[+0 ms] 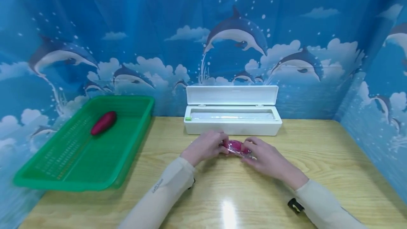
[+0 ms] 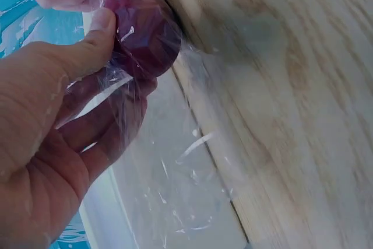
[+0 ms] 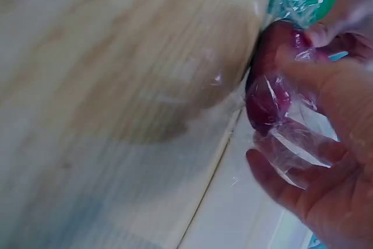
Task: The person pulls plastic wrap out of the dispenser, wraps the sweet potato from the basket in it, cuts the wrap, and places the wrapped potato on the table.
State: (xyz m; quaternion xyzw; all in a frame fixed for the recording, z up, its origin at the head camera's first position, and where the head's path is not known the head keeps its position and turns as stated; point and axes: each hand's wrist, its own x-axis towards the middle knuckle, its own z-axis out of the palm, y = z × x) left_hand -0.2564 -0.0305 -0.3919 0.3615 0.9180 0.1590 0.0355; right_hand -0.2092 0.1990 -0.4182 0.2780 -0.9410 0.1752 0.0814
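Observation:
A purple-red sweet potato (image 1: 234, 145) lies in clear, crinkled cling film at the middle of the table, in front of a white cling film dispenser (image 1: 233, 128). My left hand (image 1: 208, 147) grips its left end, thumb on top and fingers beneath. At the other end, my right hand (image 1: 268, 159) holds the sweet potato and film between thumb and fingers. In the left wrist view, loose cling film (image 2: 195, 150) trails past the rounded end. Film also covers the sweet potato (image 3: 269, 100) in the right wrist view, with some bunched over the fingers.
The dispenser's lid (image 1: 232, 95) stands raised, with a film roll (image 1: 232, 116) inside and a small green piece (image 1: 188, 118) on its left edge. To the left is a green basket (image 1: 79, 185) holding another sweet potato (image 1: 104, 123). A dolphin-print curtain (image 1: 159, 27) backs the wooden table (image 1: 254, 200).

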